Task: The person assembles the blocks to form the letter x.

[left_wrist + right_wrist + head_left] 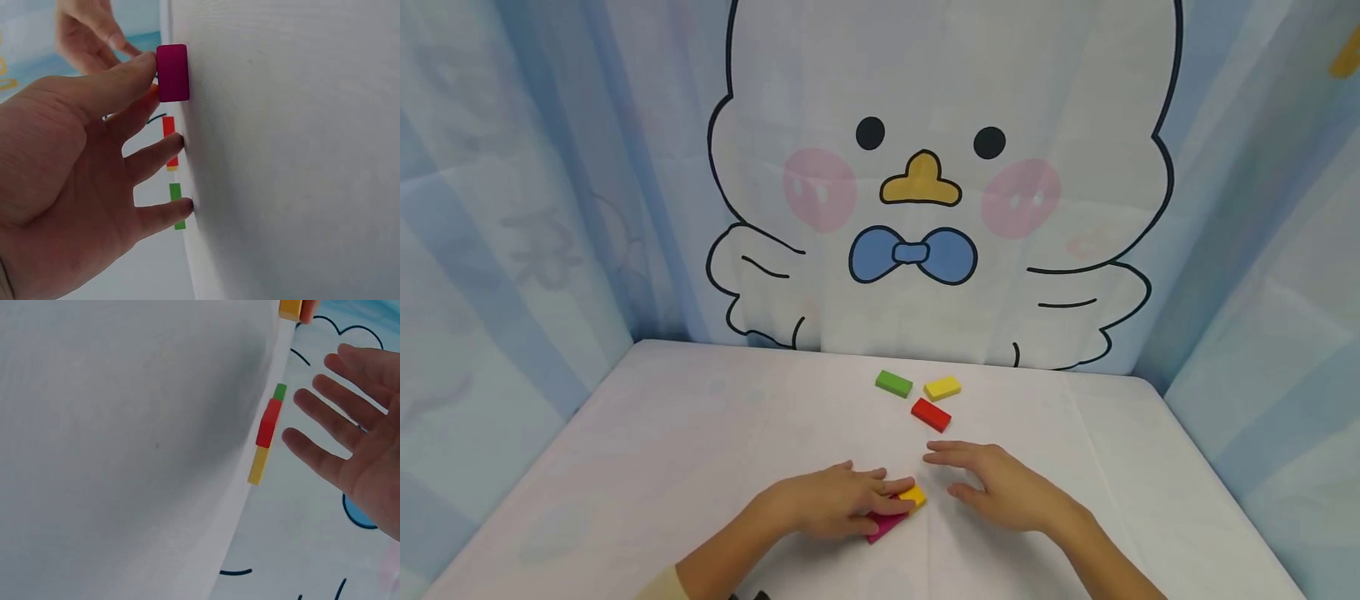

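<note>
In the head view, a white table (737, 425) stands before pale-blue drapes (535, 167) showing a cartoon bird (922, 83). Green (893, 384), yellow (942, 388) and red blocks (931, 415) lie towards its far edge. Nearer, the left hand (831, 504) rests on a magenta block (887, 523) and an orange block (914, 497), set end to end.

In the left wrist view, its thumb (115, 90) touches the magenta block, fingers spread.

In the right wrist view, the right hand (369, 434) hovers beside the table, fingers apart.

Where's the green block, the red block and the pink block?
Green block (894, 383): head view, on its top face.
Red block (931, 414): head view, on its top face.
Pink block (174, 73): left wrist view, on its end face.
</note>
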`<control>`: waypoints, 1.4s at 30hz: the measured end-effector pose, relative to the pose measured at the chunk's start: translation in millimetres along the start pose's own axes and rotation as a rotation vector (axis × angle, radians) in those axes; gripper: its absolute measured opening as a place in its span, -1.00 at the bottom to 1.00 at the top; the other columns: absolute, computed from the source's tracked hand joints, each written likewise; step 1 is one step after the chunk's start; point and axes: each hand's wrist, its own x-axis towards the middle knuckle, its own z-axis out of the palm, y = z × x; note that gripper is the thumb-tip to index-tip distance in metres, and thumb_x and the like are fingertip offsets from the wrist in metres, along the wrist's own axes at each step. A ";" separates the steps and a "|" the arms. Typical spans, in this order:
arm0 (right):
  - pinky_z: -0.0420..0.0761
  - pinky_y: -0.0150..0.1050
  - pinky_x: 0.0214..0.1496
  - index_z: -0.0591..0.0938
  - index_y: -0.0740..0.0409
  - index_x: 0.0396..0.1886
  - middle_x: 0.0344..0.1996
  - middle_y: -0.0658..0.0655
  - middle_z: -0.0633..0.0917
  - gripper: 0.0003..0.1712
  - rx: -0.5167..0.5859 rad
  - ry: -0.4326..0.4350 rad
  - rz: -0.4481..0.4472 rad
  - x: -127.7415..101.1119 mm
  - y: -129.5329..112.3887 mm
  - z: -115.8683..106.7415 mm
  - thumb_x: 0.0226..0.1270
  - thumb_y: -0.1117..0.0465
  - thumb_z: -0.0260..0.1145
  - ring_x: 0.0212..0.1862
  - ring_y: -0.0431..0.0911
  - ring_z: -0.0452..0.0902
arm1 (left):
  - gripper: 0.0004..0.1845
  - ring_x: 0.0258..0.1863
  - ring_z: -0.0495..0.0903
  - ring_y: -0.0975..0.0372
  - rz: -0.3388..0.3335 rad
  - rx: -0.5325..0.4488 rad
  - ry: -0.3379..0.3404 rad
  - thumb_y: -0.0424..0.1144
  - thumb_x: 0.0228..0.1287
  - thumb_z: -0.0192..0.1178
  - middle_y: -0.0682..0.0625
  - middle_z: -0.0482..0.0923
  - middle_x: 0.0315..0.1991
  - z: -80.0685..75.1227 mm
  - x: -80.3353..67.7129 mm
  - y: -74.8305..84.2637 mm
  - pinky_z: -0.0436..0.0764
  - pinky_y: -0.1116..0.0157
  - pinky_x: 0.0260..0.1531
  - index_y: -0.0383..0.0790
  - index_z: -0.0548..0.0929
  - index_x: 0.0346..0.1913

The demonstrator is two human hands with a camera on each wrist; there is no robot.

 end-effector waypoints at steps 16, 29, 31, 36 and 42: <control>0.71 0.06 0.19 0.73 0.05 0.17 0.15 0.03 0.74 -0.62 0.009 0.242 0.125 25.8 13.3 -2.8 0.37 0.33 0.43 0.17 0.07 0.67 | -0.39 0.58 0.31 0.12 -0.039 0.033 0.031 -0.07 0.50 0.24 0.35 0.22 0.59 2.4 -4.7 7.3 0.36 -0.35 0.39 0.40 0.38 0.53; 0.73 0.00 0.16 0.74 0.09 0.13 0.06 0.09 0.74 -0.64 0.019 0.289 0.156 56.5 25.7 -5.7 0.34 0.34 0.45 0.11 0.06 0.67 | -0.41 0.57 0.32 0.06 -0.142 -0.037 0.031 -0.05 0.48 0.26 0.40 0.24 0.57 3.0 -4.8 12.4 0.28 -0.48 0.34 0.47 0.43 0.48; 0.73 -0.01 0.16 0.74 0.07 0.15 0.07 0.10 0.73 -0.61 0.002 0.277 0.168 61.3 27.9 -4.9 0.34 0.34 0.46 0.11 0.05 0.66 | -0.42 0.58 0.32 0.06 -0.148 -0.041 0.028 -0.05 0.48 0.26 0.40 0.24 0.57 2.9 -5.0 12.7 0.27 -0.49 0.34 0.47 0.43 0.47; 0.73 -0.01 0.14 0.72 0.08 0.19 0.12 0.16 0.70 -0.57 -0.031 0.253 0.173 72.8 34.4 -4.1 0.33 0.35 0.44 0.11 0.08 0.64 | -0.42 0.58 0.32 0.06 -0.140 -0.035 0.036 -0.06 0.48 0.26 0.40 0.24 0.57 3.8 -6.1 12.0 0.27 -0.49 0.34 0.47 0.43 0.48; 0.75 -0.08 0.07 0.72 0.10 0.20 0.09 0.15 0.71 -0.56 -0.037 0.238 0.154 82.7 41.0 -4.7 0.32 0.37 0.43 0.04 0.03 0.65 | -0.41 0.58 0.31 0.07 -0.125 -0.041 0.048 -0.06 0.48 0.26 0.41 0.23 0.57 4.5 -6.8 10.9 0.26 -0.50 0.33 0.47 0.43 0.48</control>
